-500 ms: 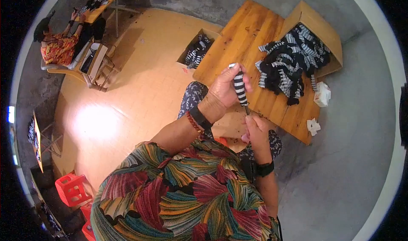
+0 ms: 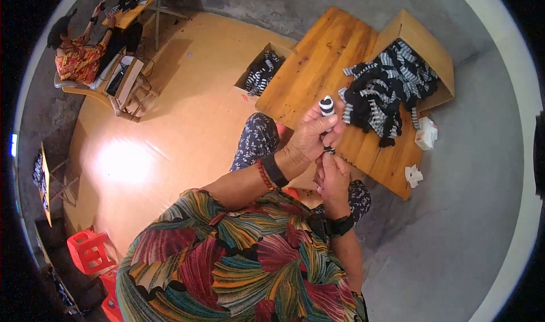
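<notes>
A black-and-white striped knitted tube [image 2: 327, 107] stands nearly upright in front of me, its white-tipped end up. My left hand [image 2: 315, 133] is closed around its middle, the thumb lying across it. Just below, my right hand [image 2: 334, 177] is closed at the tube's lower end, fingertips pressed together by a dark bit of it. Whether a thin rod is in the right hand's grip is hidden now. Beyond my hands, a heap of black and grey-striped knitted pieces [image 2: 374, 98] spills over the wooden table [image 2: 309, 66].
A cardboard box [image 2: 440, 61] lies on its side behind the heap. Tissue pack [image 2: 426, 133] and crumpled tissue [image 2: 413, 176] are at the table's right edge. Another box [image 2: 244, 82] of striped pieces is on the floor. A co-worker [image 2: 82, 61] sits far left; red stools [image 2: 89, 251] stand lower left.
My left hand has slid down to the tube's middle, baring its white tip. My right hand has come up against the lower end, and the thin dark rod seen there before is hidden.
</notes>
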A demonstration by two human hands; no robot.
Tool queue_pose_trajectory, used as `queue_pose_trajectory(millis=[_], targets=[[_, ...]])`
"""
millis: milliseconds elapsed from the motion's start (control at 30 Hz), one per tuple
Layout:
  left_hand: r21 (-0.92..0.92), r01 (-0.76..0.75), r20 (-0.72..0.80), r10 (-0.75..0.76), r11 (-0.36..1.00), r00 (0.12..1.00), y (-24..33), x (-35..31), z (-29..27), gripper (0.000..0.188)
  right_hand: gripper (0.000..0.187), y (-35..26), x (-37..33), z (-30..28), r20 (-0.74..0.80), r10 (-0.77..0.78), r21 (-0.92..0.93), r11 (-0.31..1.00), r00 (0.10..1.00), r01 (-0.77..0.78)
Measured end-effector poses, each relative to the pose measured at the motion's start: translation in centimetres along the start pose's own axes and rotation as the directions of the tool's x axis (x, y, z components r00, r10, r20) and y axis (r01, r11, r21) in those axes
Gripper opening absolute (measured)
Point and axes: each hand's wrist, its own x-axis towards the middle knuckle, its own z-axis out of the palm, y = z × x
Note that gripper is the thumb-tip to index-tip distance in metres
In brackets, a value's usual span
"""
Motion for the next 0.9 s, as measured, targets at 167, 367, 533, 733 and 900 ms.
queue_pose_trajectory(millis=[167,367,533,733,900], targets=[[-0.149,0.043,0.019,-0.040,0.988,0.999,0.1,-0.4,-2.1,0.020,0.028,-1.9,-0.1,0.2,0.107,0.226,-0.037,0.974,0.968,-0.223],[0.033,-0.027,-0.224,0.034,0.999,0.974,1.8,0.9,-1.0,0.026,0.029,-1.6,-0.2,-0.6,0.015,-0.039,-0.409,0.912,0.999,0.041],[-0.071,0.043,-0.080,-0.049,0.997,0.996,2.6,0.7,-0.9,0.035,0.028,-0.4,-0.6,-1.8,0.038,-0.136,-0.499,0.856,0.990,0.137],[-0.119,0.080,-0.019,-0.083,0.990,0.996,2.2,0.7,0.0,0.048,0.028,-1.4,-0.8,-0.4,0.023,-0.109,-0.389,0.915,0.994,0.109],[-0.198,0.098,0.001,-0.099,0.975,0.995,0.8,0.3,-0.1,0.051,0.022,-0.7,-0.3,0.1,0.028,-0.022,-0.220,0.975,0.999,0.028]])
